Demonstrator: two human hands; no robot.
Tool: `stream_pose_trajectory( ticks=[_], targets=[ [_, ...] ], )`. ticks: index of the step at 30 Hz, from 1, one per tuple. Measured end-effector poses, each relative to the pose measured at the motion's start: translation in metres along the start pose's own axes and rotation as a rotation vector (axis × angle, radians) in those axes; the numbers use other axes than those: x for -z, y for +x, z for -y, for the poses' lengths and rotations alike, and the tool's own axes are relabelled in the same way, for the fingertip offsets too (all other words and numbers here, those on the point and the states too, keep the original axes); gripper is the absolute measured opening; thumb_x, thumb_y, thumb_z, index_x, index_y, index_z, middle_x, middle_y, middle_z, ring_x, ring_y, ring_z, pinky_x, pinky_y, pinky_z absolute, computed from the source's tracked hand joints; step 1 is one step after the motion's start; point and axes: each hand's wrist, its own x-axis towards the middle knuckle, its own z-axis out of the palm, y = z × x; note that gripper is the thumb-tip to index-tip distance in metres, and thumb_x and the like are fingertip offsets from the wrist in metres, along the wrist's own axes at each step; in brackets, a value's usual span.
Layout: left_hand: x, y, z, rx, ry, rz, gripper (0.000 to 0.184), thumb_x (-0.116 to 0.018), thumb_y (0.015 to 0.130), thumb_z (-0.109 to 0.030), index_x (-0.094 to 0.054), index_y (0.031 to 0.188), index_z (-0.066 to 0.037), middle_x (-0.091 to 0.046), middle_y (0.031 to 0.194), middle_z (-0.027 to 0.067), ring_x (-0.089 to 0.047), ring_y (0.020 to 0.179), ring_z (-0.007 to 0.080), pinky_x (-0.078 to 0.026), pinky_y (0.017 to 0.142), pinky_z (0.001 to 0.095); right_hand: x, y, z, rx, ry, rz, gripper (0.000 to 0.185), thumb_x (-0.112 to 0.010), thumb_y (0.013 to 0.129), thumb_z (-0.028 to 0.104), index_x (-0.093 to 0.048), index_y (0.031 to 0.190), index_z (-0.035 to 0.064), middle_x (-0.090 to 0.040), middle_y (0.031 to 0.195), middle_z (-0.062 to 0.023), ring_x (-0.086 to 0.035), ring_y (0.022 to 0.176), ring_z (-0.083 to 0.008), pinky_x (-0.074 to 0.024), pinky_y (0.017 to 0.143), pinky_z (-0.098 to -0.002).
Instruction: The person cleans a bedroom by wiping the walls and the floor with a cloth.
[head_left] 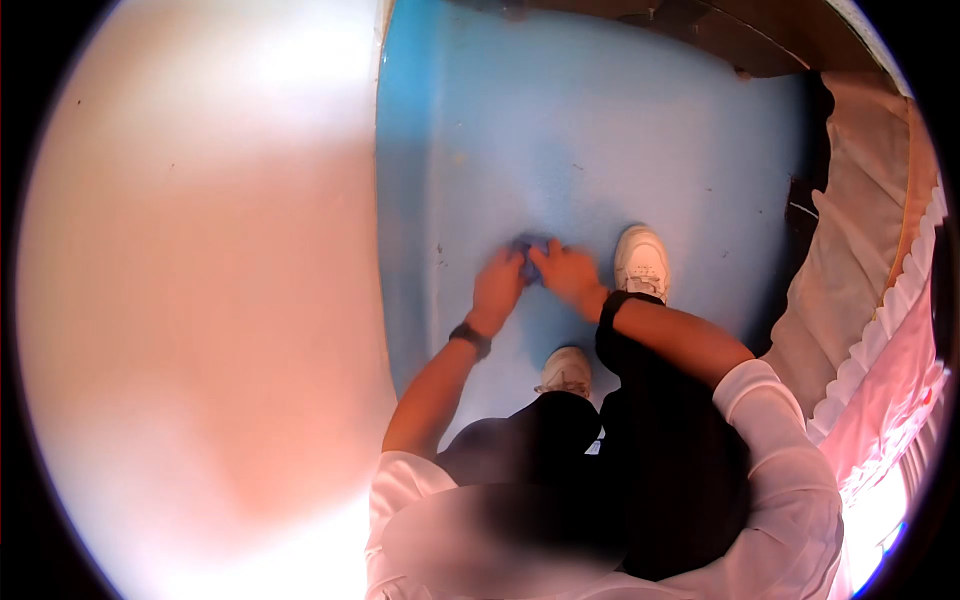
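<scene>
Lg pale wall point(210, 300) fills L side of view; next to it lt-blue floor point(640, 150) w/ a few dark specks and a deeper-blue strip point(405, 190) along the wall edge. Pinkish ruffled fabric point(845, 250) at R, dark-brown woodwork point(760, 35) at top. White shoes point(642, 258) on floor. L hand point(497, 287) & R hand point(568, 274): fingers of both clamped on sm. dark-blue bundle point(528, 262), blurred, ahead of shoes; can't tell if it touches floor.

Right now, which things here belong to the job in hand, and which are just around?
Seemingly in the job:
blurred blue bundle
left hand and right hand, both on it

Seemingly just around:
draped fabric, far right
white shoes, worn
</scene>
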Motion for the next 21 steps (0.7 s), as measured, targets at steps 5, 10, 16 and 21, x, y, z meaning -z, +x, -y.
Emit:
stream_pose_trajectory(
  ticks=[5, 10, 16, 21],
  targets=[
    [-0.020, -0.061, 0.002, 0.224, -0.172, 0.076, 0.029, -0.070, 0.077, -0.011, -0.057, 0.102, -0.008, -0.057, 0.104, 0.0138, -0.061, 0.085, 0.0364, -0.050, 0.068, 0.0459, -0.006, -0.020, 0.020, 0.179, 0.048, -0.066, 0.022, -0.058, 0.083, 0.016, -0.053, 0.104, 0.0132, -0.054, 0.097, -0.0151, -0.064, 0.073, -0.0292, -0.0528, 0.059, -0.0400],
    [-0.011, -0.048, -0.005, 0.177, -0.034, 0.015, 0.025, -0.070, 0.076, -0.012, -0.057, 0.097, -0.009, -0.058, 0.099, 0.0117, -0.061, 0.084, 0.0351, -0.050, 0.066, 0.0453, 0.002, -0.011, 0.018, 0.176, -0.041, 0.017, 0.019, -0.057, 0.083, 0.016, -0.053, 0.101, 0.0141, -0.053, 0.098, -0.0135, -0.063, 0.074, -0.0276, -0.0523, 0.058, -0.0372],
    [0.007, 0.001, -0.004, 0.159, 0.126, -0.066, 0.017, -0.065, 0.080, -0.015, -0.058, 0.094, -0.010, -0.058, 0.097, 0.0103, -0.061, 0.084, 0.0343, -0.051, 0.065, 0.0449, 0.023, 0.015, 0.005, 0.055, -0.075, -0.103, 0.025, -0.064, 0.080, 0.015, -0.054, 0.103, 0.0137, -0.052, 0.097, -0.0126, -0.063, 0.076, -0.0250, -0.0530, 0.060, -0.0357],
    [0.026, 0.060, -0.019, 0.161, 0.154, -0.060, 0.017, -0.064, 0.083, -0.018, -0.058, 0.096, -0.010, -0.057, 0.099, 0.0105, -0.061, 0.083, 0.0351, -0.051, 0.065, 0.0456, 0.058, 0.042, -0.021, -0.036, 0.055, -0.181, 0.026, -0.058, 0.083, 0.012, -0.054, 0.108, 0.0125, -0.052, 0.099, -0.0118, -0.062, 0.085, -0.0270, -0.0542, 0.062, -0.0387]
  ],
)
